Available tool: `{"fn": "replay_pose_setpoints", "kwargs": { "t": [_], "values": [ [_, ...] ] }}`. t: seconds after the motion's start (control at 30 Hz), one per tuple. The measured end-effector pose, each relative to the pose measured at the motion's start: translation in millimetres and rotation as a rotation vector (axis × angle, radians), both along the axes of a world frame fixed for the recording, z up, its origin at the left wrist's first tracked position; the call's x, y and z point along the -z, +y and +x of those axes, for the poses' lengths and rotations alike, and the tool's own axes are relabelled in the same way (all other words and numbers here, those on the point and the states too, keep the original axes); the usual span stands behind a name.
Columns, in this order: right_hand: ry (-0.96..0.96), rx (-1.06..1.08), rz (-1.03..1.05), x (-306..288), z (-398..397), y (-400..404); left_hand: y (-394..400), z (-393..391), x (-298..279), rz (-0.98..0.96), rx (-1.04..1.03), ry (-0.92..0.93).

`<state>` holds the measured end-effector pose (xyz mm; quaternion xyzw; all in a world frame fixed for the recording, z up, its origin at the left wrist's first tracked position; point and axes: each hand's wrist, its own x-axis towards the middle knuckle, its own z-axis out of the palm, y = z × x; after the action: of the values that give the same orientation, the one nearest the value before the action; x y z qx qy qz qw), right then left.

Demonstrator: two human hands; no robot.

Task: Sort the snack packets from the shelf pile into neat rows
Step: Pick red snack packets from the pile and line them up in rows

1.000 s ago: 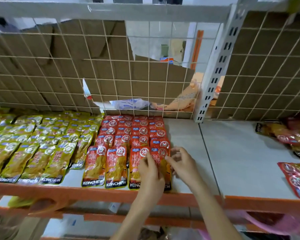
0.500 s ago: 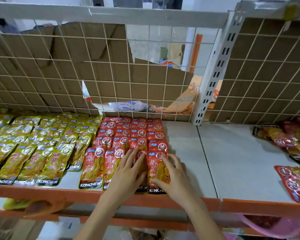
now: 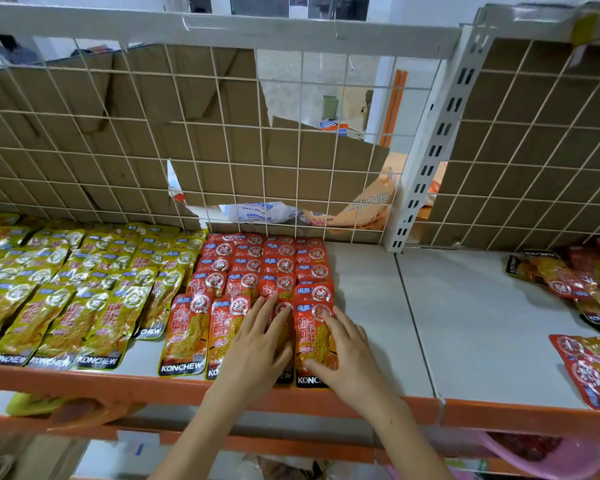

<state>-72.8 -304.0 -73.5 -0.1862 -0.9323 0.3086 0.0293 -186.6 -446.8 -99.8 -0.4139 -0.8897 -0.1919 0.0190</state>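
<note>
Red foil snack packets (image 3: 264, 271) overlap in rows at frame centre; left hand (image 3: 257, 344) and right hand (image 3: 347, 362) press flat, gripping nothing, squaring the front packets.

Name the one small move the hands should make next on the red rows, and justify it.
Probably lift the right hand off the front red packet and reach for the loose pile at right: both hands lie flat on tidy red rows, while that pile remains unsorted.
</note>
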Motion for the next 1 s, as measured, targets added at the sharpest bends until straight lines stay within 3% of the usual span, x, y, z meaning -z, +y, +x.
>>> {"fn": "replay_pose_setpoints", "kwargs": {
  "t": [0.37,1.0],
  "values": [
    [-0.076,-0.023,0.095,-6.7,-1.6,-3.4,-2.4,2.6,-4.0,-0.063,-0.020,0.000],
    [-0.018,0.090,0.167,-16.7,12.3,-5.6,-2.8,-0.4,-38.1,-0.192,0.050,-0.003]
  ]
}}
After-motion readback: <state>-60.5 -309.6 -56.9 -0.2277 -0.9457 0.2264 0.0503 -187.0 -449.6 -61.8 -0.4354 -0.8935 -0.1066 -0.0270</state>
